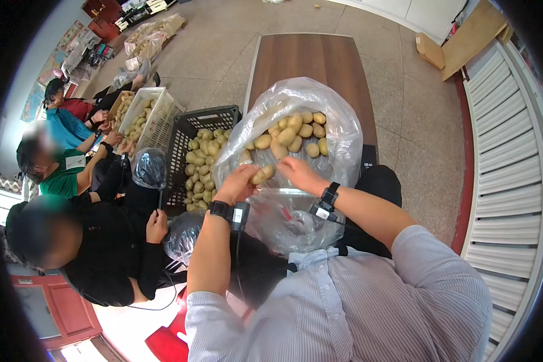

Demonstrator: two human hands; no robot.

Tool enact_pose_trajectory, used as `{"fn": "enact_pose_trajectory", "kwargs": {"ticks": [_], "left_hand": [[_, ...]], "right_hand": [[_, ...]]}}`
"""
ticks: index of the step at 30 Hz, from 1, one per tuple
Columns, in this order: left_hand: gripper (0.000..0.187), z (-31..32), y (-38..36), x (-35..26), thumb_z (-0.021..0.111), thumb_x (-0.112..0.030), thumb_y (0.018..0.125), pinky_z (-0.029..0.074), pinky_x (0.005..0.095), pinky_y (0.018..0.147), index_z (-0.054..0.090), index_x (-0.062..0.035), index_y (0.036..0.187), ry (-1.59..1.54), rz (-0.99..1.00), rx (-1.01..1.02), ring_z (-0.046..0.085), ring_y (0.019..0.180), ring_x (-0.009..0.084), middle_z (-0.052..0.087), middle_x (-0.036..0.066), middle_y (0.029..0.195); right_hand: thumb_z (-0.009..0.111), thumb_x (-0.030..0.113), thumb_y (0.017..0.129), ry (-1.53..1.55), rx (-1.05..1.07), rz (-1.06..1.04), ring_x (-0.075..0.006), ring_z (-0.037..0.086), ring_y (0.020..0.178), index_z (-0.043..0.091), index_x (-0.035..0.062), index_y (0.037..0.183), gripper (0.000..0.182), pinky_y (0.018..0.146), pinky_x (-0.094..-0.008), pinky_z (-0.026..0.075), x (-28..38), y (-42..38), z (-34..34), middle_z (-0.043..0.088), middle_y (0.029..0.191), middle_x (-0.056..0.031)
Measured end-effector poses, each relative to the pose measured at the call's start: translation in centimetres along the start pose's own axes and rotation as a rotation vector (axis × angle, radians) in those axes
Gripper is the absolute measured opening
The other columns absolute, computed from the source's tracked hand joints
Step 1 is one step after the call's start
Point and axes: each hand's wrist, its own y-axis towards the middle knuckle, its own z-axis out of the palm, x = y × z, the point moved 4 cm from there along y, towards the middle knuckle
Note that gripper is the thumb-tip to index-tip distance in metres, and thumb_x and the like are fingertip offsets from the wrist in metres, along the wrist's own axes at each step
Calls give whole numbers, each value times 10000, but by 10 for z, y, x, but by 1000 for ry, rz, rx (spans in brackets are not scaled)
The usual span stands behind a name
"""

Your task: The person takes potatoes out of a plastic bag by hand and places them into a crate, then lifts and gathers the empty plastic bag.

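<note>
Wooden table (311,57), bagged (338,120) potatoes (292,136)

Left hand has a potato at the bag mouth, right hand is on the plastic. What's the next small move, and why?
Probably let the potato drop into the clear bag. The left hand holds it right at the opening, the right hand keeps the plastic edge spread, and other potatoes already lie inside.

Pale striped shirt (368,301), sleeves rolled above elbows. Black trousers (383,187). Black wristband on left hand (238,184) and right hand (300,175), each with small clipped device and trailing black cable below the band.
</note>
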Motion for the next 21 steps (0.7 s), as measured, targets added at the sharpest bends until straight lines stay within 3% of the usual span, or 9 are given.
{"fn": "enact_pose_trajectory", "kwargs": {"ticks": [1, 2, 4, 7, 8, 10, 11, 14, 21], "left_hand": [[241, -6, 3, 1, 595, -267, 914, 462, 299, 541, 559, -68, 1046, -17, 35, -28, 570, 640, 173, 594, 52, 845], [225, -12, 6, 1, 595, -252, 911, 458, 299, 534, 559, -71, 1038, -36, 70, -56, 566, 636, 173, 582, 47, 828], [223, -16, 0, -6, 591, -248, 908, 457, 300, 531, 559, -70, 1039, -51, 98, -121, 564, 633, 177, 578, 51, 831], [223, -26, -5, -14, 584, -244, 904, 455, 304, 520, 557, -66, 1037, -100, 150, -210, 561, 626, 186, 573, 60, 840], [226, -31, -6, -17, 580, -245, 903, 454, 307, 514, 556, -63, 1034, -133, 176, -232, 560, 621, 191, 573, 66, 846], [231, -40, -6, -17, 576, -244, 902, 453, 307, 508, 552, -61, 1040, -154, 194, -259, 560, 617, 194, 574, 70, 852], [236, -44, -6, -16, 573, -243, 901, 453, 308, 503, 548, -59, 1046, -173, 211, -283, 559, 613, 196, 574, 75, 857], [237, -58, -5, -15, 564, -243, 904, 458, 315, 506, 538, -58, 1051, -199, 223, -336, 559, 615, 203, 576, 78, 858], [219, -93, -10, -8, 542, -254, 918, 465, 319, 514, 537, -66, 1031, -334, 256, -453, 565, 617, 207, 583, 73, 846]], "right_hand": [[585, 206, 865, -137, -143, -93, -365, 632, 825, 619, -8, 996, 253, 722, -436, 484, -5, 0, -10, 656, 892, -210], [585, 206, 865, -139, -143, -91, -365, 632, 825, 619, -8, 996, 253, 722, -436, 484, -15, 2, -19, 656, 892, -210], [563, 156, 832, -453, -372, -12, -418, 595, 911, 591, -9, 1016, 248, 773, -491, 461, -26, 4, -48, 625, 1015, -240], [538, 120, 801, -512, -537, 11, -438, 576, 964, 549, -3, 1083, 308, 823, -504, 449, -26, 2, -86, 593, 1074, -259], [538, 120, 801, -512, -535, 10, -438, 576, 964, 549, -3, 1083, 308, 823, -504, 449, -24, 3, -95, 593, 1074, -259], [503, 113, 810, -352, -508, 262, -458, 561, 1022, 497, 12, 1177, 381, 876, -503, 440, -33, 5, -109, 590, 1096, -279], [503, 113, 810, -348, -505, 263, -458, 561, 1022, 497, 12, 1177, 381, 876, -503, 440, -37, 7, -113, 590, 1096, -279], [462, 127, 829, -316, -401, 510, -451, 536, 1112, 328, 47, 1376, 570, 944, -490, 421, -73, 14, -119, 549, 1214, -296], [495, 158, 850, -279, -399, 419, -407, 453, 1240, 304, -26, 1400, 610, 1036, -427, 372, -70, 13, -117, 451, 1332, -303]]}}
